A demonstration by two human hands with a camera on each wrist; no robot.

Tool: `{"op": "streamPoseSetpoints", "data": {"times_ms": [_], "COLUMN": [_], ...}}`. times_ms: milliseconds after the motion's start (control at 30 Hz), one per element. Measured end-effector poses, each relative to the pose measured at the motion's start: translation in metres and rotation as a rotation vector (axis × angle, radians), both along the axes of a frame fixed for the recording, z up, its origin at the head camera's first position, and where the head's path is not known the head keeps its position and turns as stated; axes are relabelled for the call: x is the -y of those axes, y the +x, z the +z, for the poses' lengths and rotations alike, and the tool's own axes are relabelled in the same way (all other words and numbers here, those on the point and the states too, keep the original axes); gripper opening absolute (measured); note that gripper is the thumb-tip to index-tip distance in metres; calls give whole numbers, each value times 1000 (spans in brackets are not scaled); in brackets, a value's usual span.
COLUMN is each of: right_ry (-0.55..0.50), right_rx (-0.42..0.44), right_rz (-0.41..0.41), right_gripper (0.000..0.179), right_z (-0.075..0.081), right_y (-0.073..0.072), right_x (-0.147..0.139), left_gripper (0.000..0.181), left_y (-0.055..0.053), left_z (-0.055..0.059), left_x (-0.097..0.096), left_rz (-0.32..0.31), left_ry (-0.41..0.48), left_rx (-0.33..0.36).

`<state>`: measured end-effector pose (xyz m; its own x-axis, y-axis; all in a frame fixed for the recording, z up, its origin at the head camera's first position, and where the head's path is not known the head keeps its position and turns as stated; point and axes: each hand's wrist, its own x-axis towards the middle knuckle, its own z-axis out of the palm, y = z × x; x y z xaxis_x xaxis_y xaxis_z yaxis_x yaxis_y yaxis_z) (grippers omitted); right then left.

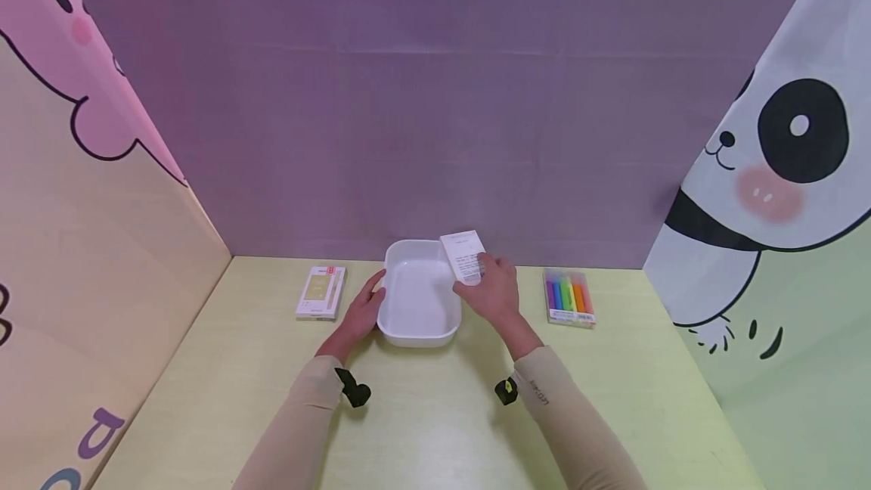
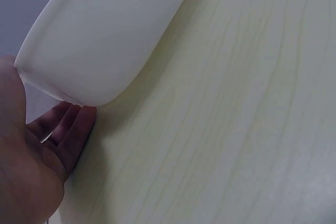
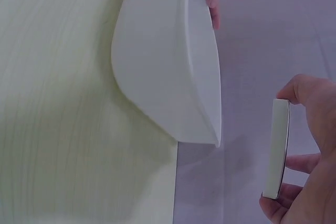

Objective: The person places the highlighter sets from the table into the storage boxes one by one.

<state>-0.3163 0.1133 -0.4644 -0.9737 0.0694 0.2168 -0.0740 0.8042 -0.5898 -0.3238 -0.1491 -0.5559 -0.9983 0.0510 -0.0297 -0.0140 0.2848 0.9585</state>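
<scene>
A white plastic tub (image 1: 418,342) stands near the back of the table. My left hand (image 1: 364,314) holds it by its left side, with fingers against the outer wall in the left wrist view. Thumb and fingertips of my right hand (image 1: 497,292) pinch a flat white box (image 1: 462,254) with small printed text by its edges. In the head view this box overlaps the tub's right rim. The right wrist view shows the box (image 3: 277,148) edge-on, raised and apart from the tub (image 3: 152,51).
On the left lies a white box with a gold panel (image 1: 318,292). A clear case of coloured markers (image 1: 570,298) lies on the right. Behind the pale wooden table (image 1: 422,422) hangs a purple cloth (image 1: 435,119), with printed panels on both sides.
</scene>
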Motion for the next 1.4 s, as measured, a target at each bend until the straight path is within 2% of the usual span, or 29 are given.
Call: {"op": "streamPoseSetpoints", "data": {"times_ms": [367, 700, 867, 1033, 1267, 1400], "right_ry": [-5, 53, 63, 84, 102, 125], "right_rx": [-18, 32, 51, 35, 45, 64], "right_rz": [56, 60, 73, 80, 79, 78], "right_gripper": [75, 75, 77, 75, 74, 76], "right_z": [7, 6, 9, 12, 9, 5], "right_y": [2, 2, 3, 2, 1, 0], "right_x": [23, 45, 54, 58, 61, 61], "left_gripper": [48, 47, 48, 50, 53, 53], "left_y": [1, 3, 0, -2, 4, 3], "left_z": [-1, 3, 6, 10, 16, 17], "left_x": [0, 2, 3, 3, 7, 7], "left_rz": [10, -6, -40, -49, -105, -102], "left_ry": [-8, 7, 42, 78, 160, 186], "left_rx": [15, 25, 41, 70, 56, 99]}}
